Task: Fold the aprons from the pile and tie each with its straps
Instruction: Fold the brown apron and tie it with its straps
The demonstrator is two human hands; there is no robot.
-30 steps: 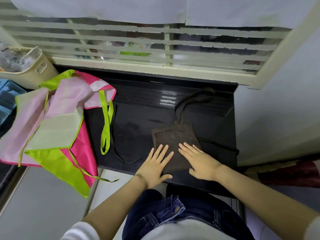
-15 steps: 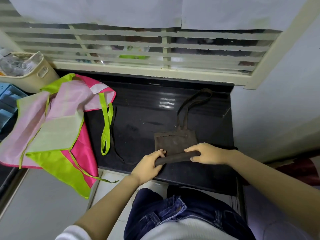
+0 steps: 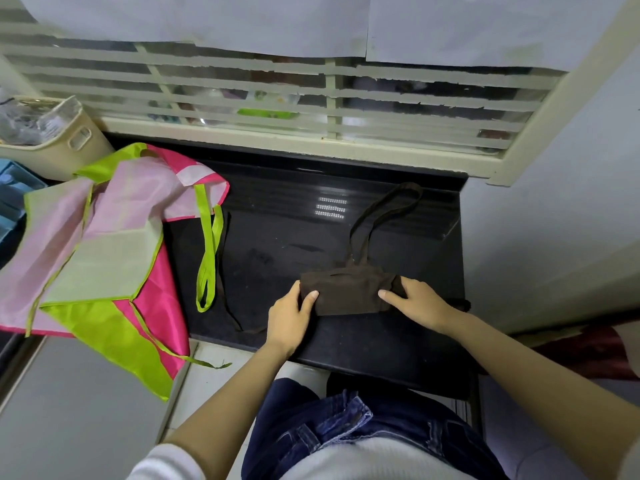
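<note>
Leftward of the hands, a pile of pink and lime-green fabric aprons (image 3: 104, 244) is draped over the edge of the glossy black bench (image 3: 277, 237), a cream plastic basket (image 3: 69, 140) beyond it. Between the hands, a folded dark brown cloth apron (image 3: 346, 289) is held on the bench: its ends are gripped by the left hand (image 3: 289, 317) and the right hand (image 3: 419, 301), thumbs on top. Its strap loop (image 3: 381, 216) is stretched away beyond them.

Dark brown apron (image 3: 348, 289) on a glossy black counter (image 3: 287, 237); pink-and-lime aprons (image 3: 104, 244); cream, perhaps plastic, bin (image 3: 69, 147).
</note>
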